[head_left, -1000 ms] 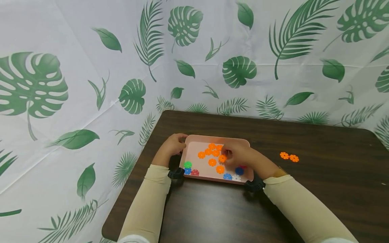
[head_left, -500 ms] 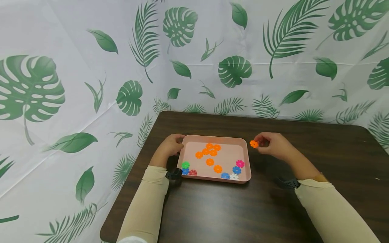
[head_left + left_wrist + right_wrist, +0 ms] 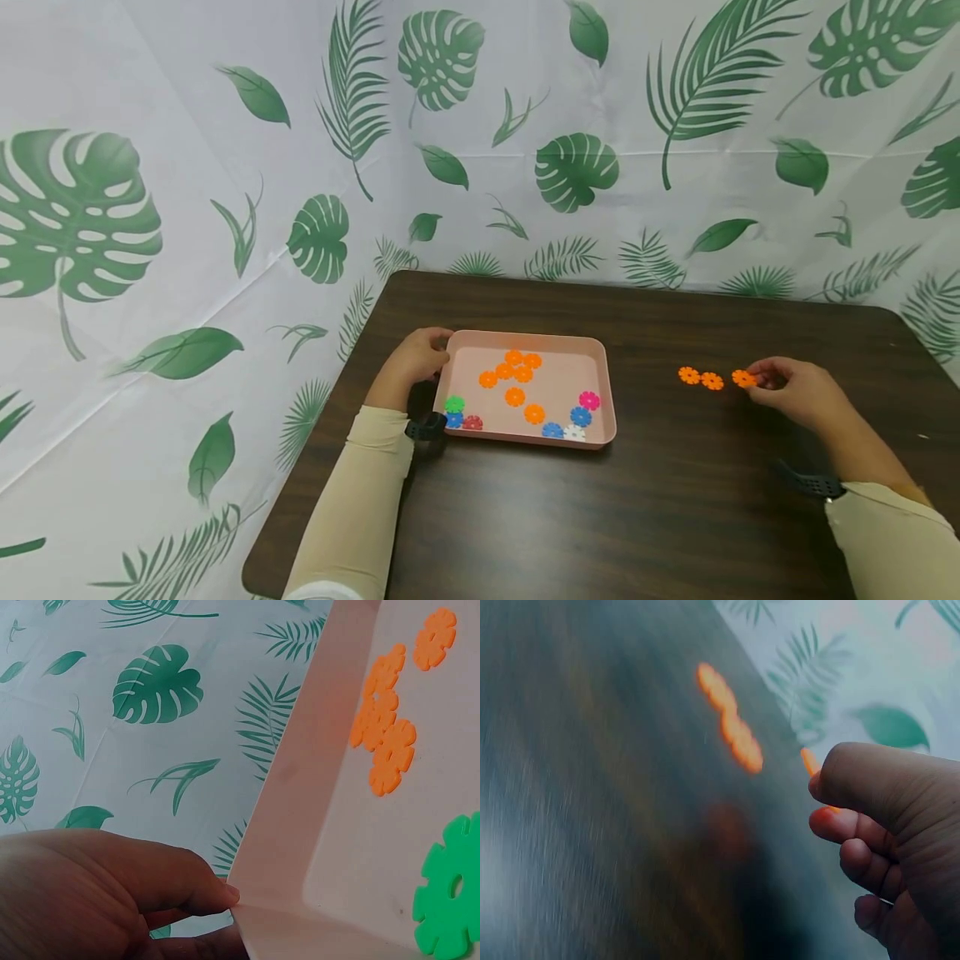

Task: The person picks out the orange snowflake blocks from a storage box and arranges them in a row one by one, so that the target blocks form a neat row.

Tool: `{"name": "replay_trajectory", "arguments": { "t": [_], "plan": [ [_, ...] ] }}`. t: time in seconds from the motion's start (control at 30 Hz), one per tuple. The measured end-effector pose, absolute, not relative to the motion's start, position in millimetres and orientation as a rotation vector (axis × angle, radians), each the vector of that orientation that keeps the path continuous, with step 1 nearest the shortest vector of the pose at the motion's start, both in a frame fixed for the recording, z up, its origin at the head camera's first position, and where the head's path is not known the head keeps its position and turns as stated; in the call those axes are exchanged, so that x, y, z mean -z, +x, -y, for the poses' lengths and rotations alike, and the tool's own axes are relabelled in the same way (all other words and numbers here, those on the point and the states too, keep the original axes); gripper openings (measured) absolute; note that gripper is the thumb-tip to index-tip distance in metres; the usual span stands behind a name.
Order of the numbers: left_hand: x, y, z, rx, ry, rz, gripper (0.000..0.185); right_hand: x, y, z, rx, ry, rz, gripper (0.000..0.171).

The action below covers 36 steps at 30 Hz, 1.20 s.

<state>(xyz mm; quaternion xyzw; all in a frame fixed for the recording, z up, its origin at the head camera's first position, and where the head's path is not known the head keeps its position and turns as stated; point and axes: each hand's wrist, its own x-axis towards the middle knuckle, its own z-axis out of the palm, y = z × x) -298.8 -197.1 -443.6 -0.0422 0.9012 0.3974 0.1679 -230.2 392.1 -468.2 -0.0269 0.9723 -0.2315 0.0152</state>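
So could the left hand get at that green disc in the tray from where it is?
Probably yes. The left hand grips the tray at its left rim, and the green disc lies just inside that edge with nothing over it.

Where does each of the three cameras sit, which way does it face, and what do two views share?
Head: worn high, looking down at the table; both sleeved arms show.
Left wrist: beside the left hand, facing the pink tray wall it grips.
Right wrist: behind the right hand, facing the table; its fingers pinch an orange disc.
Shared: head and right wrist both show two orange discs lying on the table.
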Motion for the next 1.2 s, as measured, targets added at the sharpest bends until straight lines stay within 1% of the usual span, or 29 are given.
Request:
{"name": "replay_trajectory", "arguments": {
  "t": [0.1,0.27,0.5,0.73,0.97,1.2],
  "plan": [
    [443,-300,198,-1.125,-0.125,-2.561,0.052,475,-229,-402,0.717,-0.052,-3.023,0.047],
    [442,-300,199,-1.115,-0.130,-2.562,0.052,480,-231,-403,0.735,-0.022,-2.999,0.051],
    [442,-299,197,-1.151,-0.128,-2.543,0.052,481,-233,-398,0.752,-0.029,-2.990,0.046],
    [443,-302,198,-1.161,-0.003,-2.574,0.052,483,-235,-399,0.743,-0.034,-2.975,0.049],
    [441,-304,197,-1.143,-0.029,-2.577,0.051,486,-235,-397,0.715,0.005,-2.985,0.042],
    [440,-308,194,-1.139,-0.043,-2.563,0.052,486,-235,-401,0.736,0.009,-3.009,0.043]
  ]
}}
